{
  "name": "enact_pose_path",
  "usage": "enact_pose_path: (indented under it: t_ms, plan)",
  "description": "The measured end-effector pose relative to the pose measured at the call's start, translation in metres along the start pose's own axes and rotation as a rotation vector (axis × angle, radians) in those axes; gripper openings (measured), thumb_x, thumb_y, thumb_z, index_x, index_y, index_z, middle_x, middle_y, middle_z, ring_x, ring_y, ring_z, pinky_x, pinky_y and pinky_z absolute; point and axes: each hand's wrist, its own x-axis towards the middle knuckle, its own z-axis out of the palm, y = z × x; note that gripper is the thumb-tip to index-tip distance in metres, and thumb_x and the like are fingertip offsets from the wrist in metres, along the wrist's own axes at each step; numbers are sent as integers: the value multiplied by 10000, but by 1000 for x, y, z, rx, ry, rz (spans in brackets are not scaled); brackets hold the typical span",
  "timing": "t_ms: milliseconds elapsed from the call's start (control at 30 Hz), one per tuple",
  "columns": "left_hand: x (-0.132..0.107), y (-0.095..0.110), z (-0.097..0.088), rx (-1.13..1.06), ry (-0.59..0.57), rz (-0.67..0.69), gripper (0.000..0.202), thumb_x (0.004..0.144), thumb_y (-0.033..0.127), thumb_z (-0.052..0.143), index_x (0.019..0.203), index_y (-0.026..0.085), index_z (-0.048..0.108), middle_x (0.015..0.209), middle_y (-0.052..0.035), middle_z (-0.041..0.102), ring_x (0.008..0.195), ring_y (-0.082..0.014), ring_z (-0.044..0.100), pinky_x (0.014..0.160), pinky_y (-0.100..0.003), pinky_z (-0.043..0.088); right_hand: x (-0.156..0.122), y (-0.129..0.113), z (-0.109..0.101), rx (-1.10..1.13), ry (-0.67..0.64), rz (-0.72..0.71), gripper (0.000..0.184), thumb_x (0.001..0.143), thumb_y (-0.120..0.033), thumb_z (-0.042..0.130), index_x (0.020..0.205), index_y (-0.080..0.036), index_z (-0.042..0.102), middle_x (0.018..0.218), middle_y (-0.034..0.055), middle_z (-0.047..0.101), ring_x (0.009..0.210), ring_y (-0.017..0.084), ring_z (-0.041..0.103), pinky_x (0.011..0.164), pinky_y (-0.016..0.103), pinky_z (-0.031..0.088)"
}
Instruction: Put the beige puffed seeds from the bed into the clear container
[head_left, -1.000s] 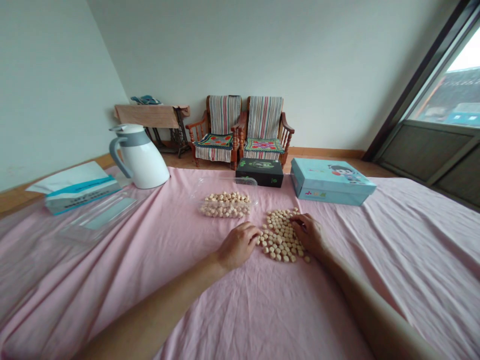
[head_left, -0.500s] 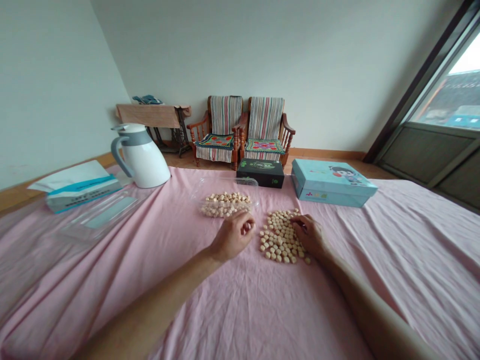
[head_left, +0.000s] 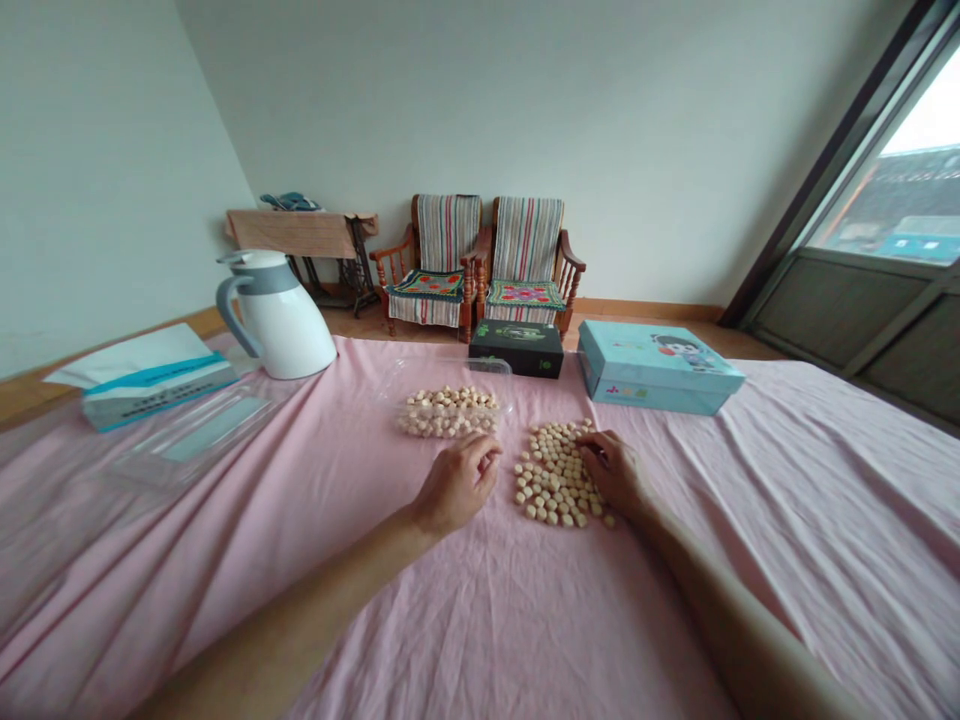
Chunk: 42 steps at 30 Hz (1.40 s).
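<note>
A loose pile of small pale round pieces [head_left: 551, 480] lies on the pink cloth [head_left: 525, 620]. My right hand [head_left: 613, 472] rests on the pile's right edge with its fingers bent and pinched among the pieces. My left hand [head_left: 456, 482] hovers just left of the pile, fingers curled together towards the thumb; what they hold is hidden. Just beyond my left hand stands a clear plastic tray [head_left: 491, 368] with more of the same pieces [head_left: 448, 410] in it.
A white jug [head_left: 281, 315] stands at the far left, with a white and blue box [head_left: 142, 375] and a clear lid [head_left: 195, 435] near it. A black box [head_left: 516, 347] and a light blue box [head_left: 656, 365] sit behind the pile. Two wooden chairs [head_left: 480, 260] stand by the wall.
My left hand drew away from the pile's left edge, lifted with its fingers pinched, and now sits slightly lower and to the left. My right hand stayed on the pile.
</note>
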Motion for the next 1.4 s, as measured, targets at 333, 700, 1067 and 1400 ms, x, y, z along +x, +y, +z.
enact_pose_path:
  t_ms: [333, 700, 1067, 1400]
  plan:
    - [-15, -14, -2, 14, -156, -82, 144, 785, 90, 493, 810, 170, 610, 820, -41, 602, 783, -159, 575, 692, -249, 439, 0, 3, 2, 0, -2, 4, 230, 787, -236, 470, 917, -163, 645, 903, 83, 620, 802, 194, 607, 734, 319, 489]
    - [3, 7, 30, -6, -207, 40, 313, 765, 38, 519, 1023, 190, 611, 992, -52, 630, 955, -179, 563, 854, -325, 446, 0, -5, -1, -22, 3, 12, 234, 797, -246, 460, 919, -173, 646, 904, 74, 632, 803, 192, 615, 728, 316, 484]
    - [14, 12, 2, -113, 166, -91, 95, 753, 109, 541, 814, 177, 567, 682, 12, 594, 602, -108, 557, 578, -207, 428, 1, 0, 1, -12, 6, 3, 232, 786, -242, 468, 904, -170, 654, 883, 73, 630, 805, 193, 609, 740, 315, 484]
    - [23, -12, -22, -132, 475, -122, 197, 825, 179, 527, 1017, 173, 569, 856, -34, 645, 707, -121, 598, 659, -234, 478, 1, -2, 0, -18, 4, 11, 221, 778, -231, 471, 891, -175, 652, 878, 70, 630, 789, 190, 610, 718, 304, 483]
